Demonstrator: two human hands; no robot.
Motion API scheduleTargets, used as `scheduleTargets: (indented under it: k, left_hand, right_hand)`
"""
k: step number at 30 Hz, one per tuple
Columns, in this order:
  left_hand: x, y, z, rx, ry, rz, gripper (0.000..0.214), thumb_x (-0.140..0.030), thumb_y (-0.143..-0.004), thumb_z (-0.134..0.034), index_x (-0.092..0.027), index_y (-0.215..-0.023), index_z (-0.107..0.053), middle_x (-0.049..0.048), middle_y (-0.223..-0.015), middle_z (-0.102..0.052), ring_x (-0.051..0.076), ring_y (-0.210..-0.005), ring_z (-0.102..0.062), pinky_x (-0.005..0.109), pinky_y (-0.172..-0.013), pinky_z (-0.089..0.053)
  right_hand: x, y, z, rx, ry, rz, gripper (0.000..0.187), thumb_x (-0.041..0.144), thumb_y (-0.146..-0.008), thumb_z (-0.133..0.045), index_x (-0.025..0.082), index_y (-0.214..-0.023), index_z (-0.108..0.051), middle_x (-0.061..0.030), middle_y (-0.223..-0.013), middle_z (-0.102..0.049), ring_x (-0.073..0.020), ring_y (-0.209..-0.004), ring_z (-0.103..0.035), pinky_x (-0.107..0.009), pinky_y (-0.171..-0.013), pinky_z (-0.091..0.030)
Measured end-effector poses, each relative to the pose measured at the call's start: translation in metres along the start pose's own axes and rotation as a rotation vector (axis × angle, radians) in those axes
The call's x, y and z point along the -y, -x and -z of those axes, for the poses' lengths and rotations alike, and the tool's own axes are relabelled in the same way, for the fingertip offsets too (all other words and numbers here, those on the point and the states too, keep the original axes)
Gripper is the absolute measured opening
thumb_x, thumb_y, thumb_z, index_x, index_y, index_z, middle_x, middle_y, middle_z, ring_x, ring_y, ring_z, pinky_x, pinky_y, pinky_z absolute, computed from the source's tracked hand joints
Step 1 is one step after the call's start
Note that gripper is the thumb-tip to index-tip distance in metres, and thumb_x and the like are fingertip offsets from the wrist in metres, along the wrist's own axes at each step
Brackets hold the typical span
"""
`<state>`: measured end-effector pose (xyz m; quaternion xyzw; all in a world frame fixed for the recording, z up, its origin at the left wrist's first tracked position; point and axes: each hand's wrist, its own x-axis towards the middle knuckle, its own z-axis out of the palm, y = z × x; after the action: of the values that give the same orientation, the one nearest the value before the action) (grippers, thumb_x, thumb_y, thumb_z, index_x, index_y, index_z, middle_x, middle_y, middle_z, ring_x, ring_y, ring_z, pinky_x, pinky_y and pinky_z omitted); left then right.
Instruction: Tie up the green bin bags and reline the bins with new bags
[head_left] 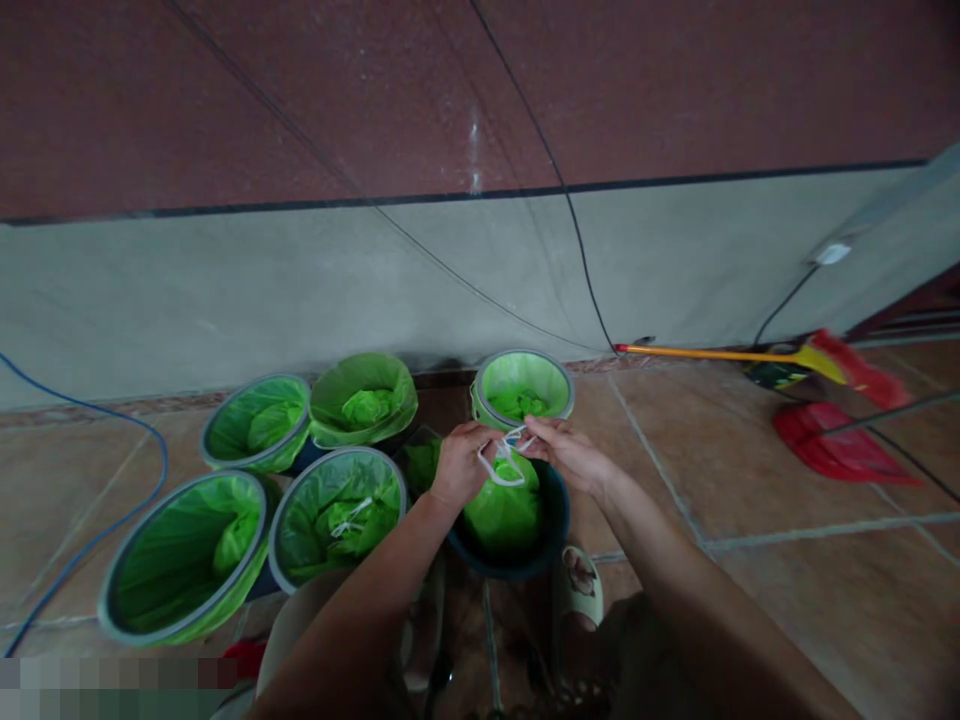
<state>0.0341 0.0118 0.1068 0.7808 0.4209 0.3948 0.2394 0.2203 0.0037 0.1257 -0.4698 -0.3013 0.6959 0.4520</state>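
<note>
Both hands are closed on a white drawstring [501, 480], which hangs in a loop between them. My left hand [466, 460] pinches it from the left, my right hand [568, 452] from the right, their fingertips close together. Just below lies a bright green trash bag [504, 520], gathered inside a dark blue trash bin [561, 515] that stands between my feet. Part of the bag's top is hidden behind the hands and the string. Another bin [559, 378] with a grey rim and green liner stands right behind, against the wall.
Several green-lined bins [271, 510] stand at the left; one holds a bag with a white tie [351, 518]. A blue hose [161, 455] runs along the far left. On the right lie a broom [712, 353] and a red dustpan [832, 440]. Black cable [574, 220] hangs down the wall.
</note>
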Motion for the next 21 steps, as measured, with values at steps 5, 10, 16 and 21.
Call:
scheduleTargets:
  k: [5, 10, 16, 21]
  left_hand:
    - [0.001, -0.001, 0.003, 0.006, -0.020, 0.044, 0.018, -0.014, -0.087, -0.057, -0.019, -0.084, -0.074, 0.0044, -0.079, -0.070, 0.014, -0.074, -0.065, 0.024, -0.071, -0.050]
    - [-0.001, -0.001, 0.003, 0.036, -0.051, 0.046, 0.016, -0.014, -0.087, -0.058, -0.019, -0.084, -0.073, 0.0043, -0.080, -0.070, 0.014, -0.075, -0.065, 0.024, -0.072, -0.050]
    - [-0.004, 0.001, -0.008, 0.015, -0.155, 0.057, 0.017, -0.013, -0.088, -0.056, -0.018, -0.083, -0.071, 0.0055, -0.082, -0.070, 0.016, -0.079, -0.065, 0.026, -0.075, -0.049]
    - [-0.006, 0.007, -0.015, 0.037, -0.179, 0.022, 0.018, -0.012, -0.088, -0.056, -0.019, -0.089, -0.072, 0.0055, -0.086, -0.070, 0.016, -0.081, -0.065, 0.026, -0.077, -0.050]
  right_hand:
    - [0.017, -0.002, 0.021, -0.049, 0.060, 0.083, 0.036, 0.047, -0.064, -0.081, 0.021, -0.078, -0.060, 0.0125, -0.046, -0.032, -0.0053, -0.042, -0.030, -0.025, -0.057, -0.043]
    - [0.030, -0.002, 0.044, -0.662, 0.747, 0.286, 0.028, 0.037, -0.074, -0.068, 0.019, -0.095, -0.067, -0.0069, -0.082, -0.066, -0.0192, -0.072, -0.059, -0.032, -0.068, -0.045]
    - [0.001, 0.002, 0.017, -0.474, 1.094, 0.352, 0.041, 0.050, -0.088, -0.046, 0.020, -0.069, -0.067, -0.0066, -0.069, -0.066, -0.0187, -0.066, -0.058, -0.030, -0.063, -0.039]
    - [-0.033, -0.013, -0.003, -0.204, 0.641, 0.140, 0.057, 0.071, -0.075, -0.052, 0.019, -0.055, -0.058, -0.0003, -0.051, -0.051, -0.0109, -0.048, -0.042, -0.027, -0.050, -0.029]
